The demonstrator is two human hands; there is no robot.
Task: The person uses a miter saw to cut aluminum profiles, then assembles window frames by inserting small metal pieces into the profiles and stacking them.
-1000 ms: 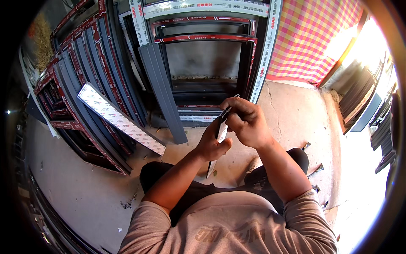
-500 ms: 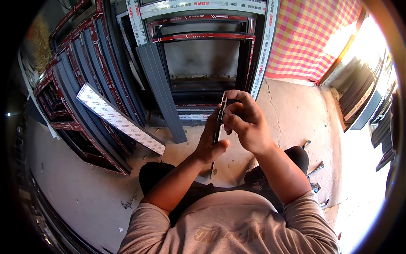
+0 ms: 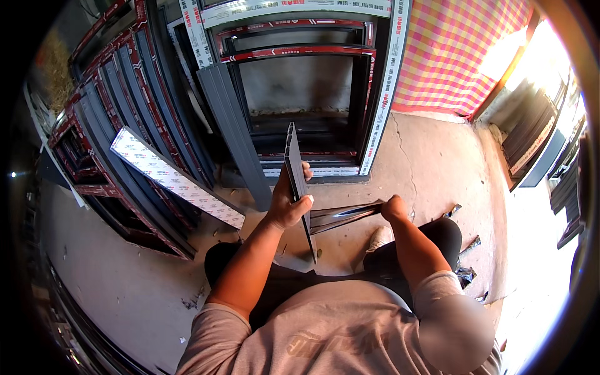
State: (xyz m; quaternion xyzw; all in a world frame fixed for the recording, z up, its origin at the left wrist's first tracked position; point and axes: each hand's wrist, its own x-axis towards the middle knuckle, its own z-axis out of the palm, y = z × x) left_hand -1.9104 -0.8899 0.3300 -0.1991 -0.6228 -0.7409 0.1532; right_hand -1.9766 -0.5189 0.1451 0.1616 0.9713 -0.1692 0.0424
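Note:
My left hand [image 3: 286,206] is wrapped round a dark grey panel strip [image 3: 295,169], held tilted in front of me with its hollow ribbed end at the top. My thumb lies on the near face and fingertips show past the far edge. From the panel's lower part a dark, shiny plastic film [image 3: 344,216] stretches out to the right. My right hand [image 3: 394,207] is closed on the film's other end, above my right knee.
Dark frames with red-and-white tape [image 3: 119,87] lean at the left, with a white film-covered board [image 3: 178,178] against them. A grey plank [image 3: 234,137] leans on the large window frame [image 3: 382,119] ahead. A checked curtain [image 3: 450,56] hangs right; film scraps [image 3: 465,275] lie by my right knee.
My right hand has moved from the panel's upper end down and to the right, pulling film away from it. The panel in my left hand has turned to show its broad face.

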